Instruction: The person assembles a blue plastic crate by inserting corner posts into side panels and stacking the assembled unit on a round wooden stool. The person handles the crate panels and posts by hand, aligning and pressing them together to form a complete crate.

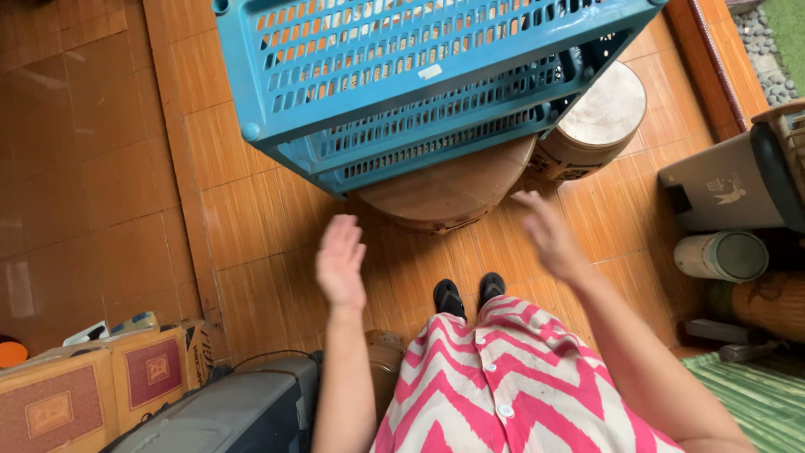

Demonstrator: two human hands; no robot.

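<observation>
Standing on orange tiled floor (109,168), blue plastic rack (402,75), round wooden stool (453,189)

Both arms out front, forearms raised. Left hand (340,262) open, fingers together, palm facing inward. Right hand (549,235) open, blurred, holding nothing.

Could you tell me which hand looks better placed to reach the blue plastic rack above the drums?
Probably the right hand: its blurred fingertips lie close under the blue rack, beside the larger wooden drum. The left hand is open and empty too, but hangs lower over the floor.
</observation>
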